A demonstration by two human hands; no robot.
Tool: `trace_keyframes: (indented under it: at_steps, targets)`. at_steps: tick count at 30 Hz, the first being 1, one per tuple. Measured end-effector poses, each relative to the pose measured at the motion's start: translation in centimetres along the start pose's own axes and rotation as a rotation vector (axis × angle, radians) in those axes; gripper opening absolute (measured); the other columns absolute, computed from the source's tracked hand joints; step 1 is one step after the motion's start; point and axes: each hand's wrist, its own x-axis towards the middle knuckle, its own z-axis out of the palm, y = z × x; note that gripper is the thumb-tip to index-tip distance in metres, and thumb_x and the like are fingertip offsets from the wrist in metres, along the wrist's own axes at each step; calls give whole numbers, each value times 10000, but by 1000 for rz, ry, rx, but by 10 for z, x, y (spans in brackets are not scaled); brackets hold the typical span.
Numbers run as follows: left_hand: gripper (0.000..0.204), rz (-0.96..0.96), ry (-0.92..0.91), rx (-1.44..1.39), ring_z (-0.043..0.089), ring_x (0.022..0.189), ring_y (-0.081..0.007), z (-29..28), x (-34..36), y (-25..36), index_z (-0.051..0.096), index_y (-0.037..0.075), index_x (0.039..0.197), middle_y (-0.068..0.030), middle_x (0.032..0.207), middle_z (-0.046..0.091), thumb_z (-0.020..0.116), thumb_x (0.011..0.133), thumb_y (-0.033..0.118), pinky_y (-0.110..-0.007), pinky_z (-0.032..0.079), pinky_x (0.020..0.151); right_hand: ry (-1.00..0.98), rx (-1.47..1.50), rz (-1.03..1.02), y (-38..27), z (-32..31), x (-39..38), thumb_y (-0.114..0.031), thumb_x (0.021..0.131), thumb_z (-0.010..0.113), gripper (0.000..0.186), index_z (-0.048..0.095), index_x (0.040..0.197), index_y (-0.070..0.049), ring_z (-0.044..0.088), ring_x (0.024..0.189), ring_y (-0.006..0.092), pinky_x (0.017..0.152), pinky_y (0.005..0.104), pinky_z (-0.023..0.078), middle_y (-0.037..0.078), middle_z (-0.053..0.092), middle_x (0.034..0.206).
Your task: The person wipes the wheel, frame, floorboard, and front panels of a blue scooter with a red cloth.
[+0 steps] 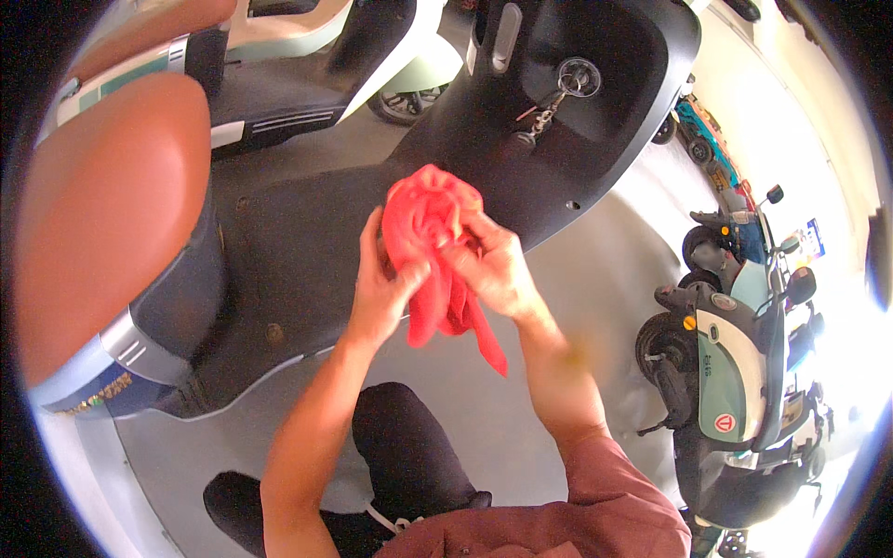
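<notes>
Crumpled, bright red, soft fabric cloth (430, 219) was held up between both hands in front of the torso, above the near edge of the footboard; its loose folds hung toward the person, one ending in a point. Right hand (498, 270): thumb and fingers pinched a bunched fold at the cloth's right side. Left hand (379, 288): thumb pressed on the cloth's lower left, fingers apart from it along the left margin, cloth between; fingertips partly hidden.

Behind the cloth: matte black plastic footboard (288, 232), its curved near edge passing behind the wrists; clearance could not be told. It ran left to a rounded brown scooter seat (121, 205) and up to a black moulded front panel (642, 56) with a round key switch (579, 77). Smooth grey floor (558, 465) stretched rightward to a cream-and-green parked scooter (735, 372), well apart from the hands.
</notes>
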Motion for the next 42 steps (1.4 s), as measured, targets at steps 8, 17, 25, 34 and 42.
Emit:
trace_keyframes:
  at_steps: [8, 17, 25, 34, 42]
  targets:
    - [589, -359, 60, -241, 593, 1230, -184, -11, 23, 29, 465, 19, 1467, -126, 1368, 592, 718, 993, 261, -349, 483, 1074, -56, 279, 19, 16, -9, 13, -254, 1059, 642, 324, 708, 1221, 19, 618, 992, 96, 914, 290, 514, 41, 722, 1108]
    - [228, -595, 2, -83, 710, 987, -166, -81, 18, 23, 676, -11, 1179, -96, 1108, 735, 610, 1009, 125, -335, 567, 906, 86, 636, 2, 28, 3, 20, -245, 1068, 617, 232, 699, 999, -39, 624, 843, 102, 823, 282, 504, 14, 699, 903]
    - [335, -635, -168, -430, 726, 1038, -200, -69, 20, 22, 634, -36, 1268, -135, 1177, 729, 555, 1056, 210, -352, 578, 941, -33, 598, 211, 59, 37, -10, -343, 889, 832, 994, 210, 1622, -91, 394, 1470, 311, 1223, 467, 316, 153, 423, 1574]
    - [433, -746, -300, -227, 696, 1065, -181, -72, 4, -4, 619, -5, 1309, -119, 1178, 708, 630, 1026, 322, -349, 554, 961, 311, 763, 454, 101, 29, -76, -180, 991, 676, 392, 618, 1342, -18, 691, 1116, 256, 979, 408, 567, 117, 702, 1262]
    - [770, -260, -794, 378, 646, 1155, -237, -19, -6, -16, 558, 47, 1431, -134, 1221, 661, 910, 760, 178, -422, 502, 1032, 355, 150, 395, 20, -85, -117, -96, 995, 593, 231, 725, 1137, 30, 683, 1004, 164, 906, 353, 568, 79, 750, 1089]
